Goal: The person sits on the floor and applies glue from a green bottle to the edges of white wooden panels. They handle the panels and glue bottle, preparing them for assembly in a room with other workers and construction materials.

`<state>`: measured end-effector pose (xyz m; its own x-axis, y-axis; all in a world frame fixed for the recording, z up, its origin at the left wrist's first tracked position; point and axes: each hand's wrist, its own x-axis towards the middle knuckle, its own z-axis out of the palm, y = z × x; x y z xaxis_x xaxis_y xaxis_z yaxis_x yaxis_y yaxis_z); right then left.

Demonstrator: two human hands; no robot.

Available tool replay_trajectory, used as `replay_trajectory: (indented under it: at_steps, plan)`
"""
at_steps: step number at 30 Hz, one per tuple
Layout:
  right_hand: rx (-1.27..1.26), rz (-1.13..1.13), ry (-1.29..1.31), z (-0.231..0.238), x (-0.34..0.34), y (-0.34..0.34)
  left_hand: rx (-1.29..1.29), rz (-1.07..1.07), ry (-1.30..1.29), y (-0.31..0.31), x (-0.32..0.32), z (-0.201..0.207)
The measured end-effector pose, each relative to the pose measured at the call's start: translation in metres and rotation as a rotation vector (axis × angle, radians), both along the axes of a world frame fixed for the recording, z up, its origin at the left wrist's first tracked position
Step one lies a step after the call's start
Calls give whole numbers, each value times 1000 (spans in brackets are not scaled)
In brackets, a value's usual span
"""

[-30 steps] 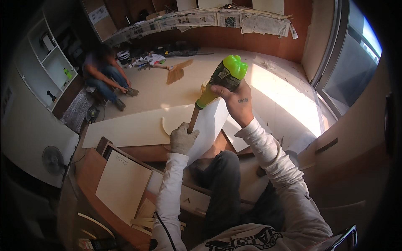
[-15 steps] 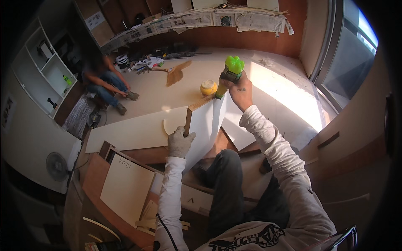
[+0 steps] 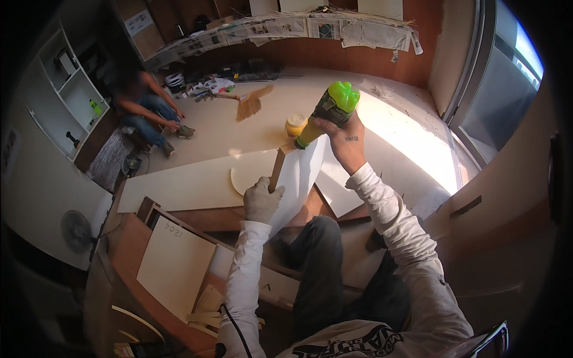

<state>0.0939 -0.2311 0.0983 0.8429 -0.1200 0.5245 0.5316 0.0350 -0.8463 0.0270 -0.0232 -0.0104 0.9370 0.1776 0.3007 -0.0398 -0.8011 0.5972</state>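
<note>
Closest in, below the hands, are the wearer's dark-trousered knees (image 3: pixel 322 256). To the left of them, lower than the left hand, thin pale strips (image 3: pixel 203 320) lie beside a cream board (image 3: pixel 174 253) with handwriting near its upper edge, resting on a brown frame (image 3: pixel 122 256).

Above the knees, the gloved left hand (image 3: pixel 261 201) is closed around the near edge of a white board (image 3: pixel 296 188), thumb on the brown edge; the board stands tilted between the two hands. Up and to the right, the right hand (image 3: pixel 346 140) is wrapped firmly round a green bottle (image 3: pixel 334 108), which is tipped with its base up and its neck slanting down to the board's top edge; whether neck and edge touch, I cannot tell.

Just past the bottle's neck, left of the right hand, sits a yellow tub (image 3: pixel 296 125). A long pale board (image 3: pixel 179 184) stretches leftward beyond the left hand. Farther ahead of both hands lies a broom (image 3: pixel 250 105), and a co-worker (image 3: pixel 146 110) sits on the floor well to its left. Farthest off, newspaper (image 3: pixel 280 31) covers a long ledge (image 3: pixel 358 17).
</note>
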Motion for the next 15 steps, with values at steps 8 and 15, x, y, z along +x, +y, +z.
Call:
replay_trajectory:
  at_steps: [8, 15]
  plan:
    - [65, 35, 10, -6, 1, -4, -12, 15, 94, -9, -3, 14]
    - [112, 51, -35, -6, -14, 8, 90, -6, -91, 5, -2, -5]
